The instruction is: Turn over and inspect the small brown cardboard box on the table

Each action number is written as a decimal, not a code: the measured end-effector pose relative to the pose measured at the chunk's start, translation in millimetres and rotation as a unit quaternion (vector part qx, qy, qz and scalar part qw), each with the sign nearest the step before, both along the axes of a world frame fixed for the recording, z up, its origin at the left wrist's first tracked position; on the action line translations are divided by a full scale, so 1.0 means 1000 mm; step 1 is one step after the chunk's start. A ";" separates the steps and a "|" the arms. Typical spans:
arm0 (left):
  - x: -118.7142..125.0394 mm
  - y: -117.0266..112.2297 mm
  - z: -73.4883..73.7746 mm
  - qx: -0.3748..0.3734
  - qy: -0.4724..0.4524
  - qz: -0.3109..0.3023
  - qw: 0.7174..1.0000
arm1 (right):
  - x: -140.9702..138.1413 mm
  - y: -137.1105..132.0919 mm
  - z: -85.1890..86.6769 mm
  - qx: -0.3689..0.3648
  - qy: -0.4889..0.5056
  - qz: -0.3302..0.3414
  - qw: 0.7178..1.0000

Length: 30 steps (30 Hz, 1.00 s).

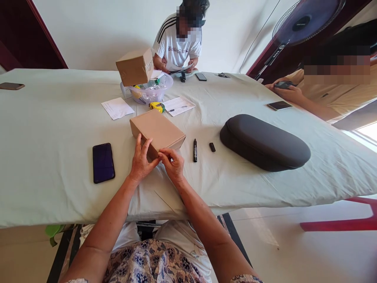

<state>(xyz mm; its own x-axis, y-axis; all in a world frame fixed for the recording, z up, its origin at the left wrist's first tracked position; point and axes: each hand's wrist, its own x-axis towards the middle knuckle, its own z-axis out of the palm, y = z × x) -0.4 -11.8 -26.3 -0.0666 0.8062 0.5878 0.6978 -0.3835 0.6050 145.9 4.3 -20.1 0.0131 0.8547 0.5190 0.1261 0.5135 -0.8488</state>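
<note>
A closed brown cardboard box (159,127) lies on the cloth-covered table in front of me. My left hand (142,159) rests against its near left side, fingers spread, with fingertips at the upper edge and the thumb stretched toward the other hand. At the near corner, my right hand (173,162) has its fingers folded, thumb and forefinger pinched on the box's edge. The palm-side fingers are hidden. Just right of the box lie an uncapped black marker (195,150) and its cap (212,147). A dark phone (103,163) lies to the left.
A grey hard case (265,141) sits at right. Behind the box are a tape measure (157,106), paper sheets (118,108) and a plastic basin (167,84) with another carton (134,68) on top. Two people sit across and at the right; a standing fan (300,23) is behind.
</note>
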 end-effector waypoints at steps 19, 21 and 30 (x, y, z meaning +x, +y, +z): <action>-0.007 -0.004 0.015 -0.039 -0.057 -0.025 0.997 | 0.031 0.016 0.012 -0.032 0.027 -0.170 0.985; -0.008 -0.003 0.016 -0.041 -0.060 -0.022 0.997 | 0.031 0.016 0.013 -0.036 0.025 -0.175 0.984; -0.013 -0.002 0.018 -0.064 -0.120 -0.026 0.990 | 0.038 0.023 0.011 -0.087 0.079 -0.193 0.974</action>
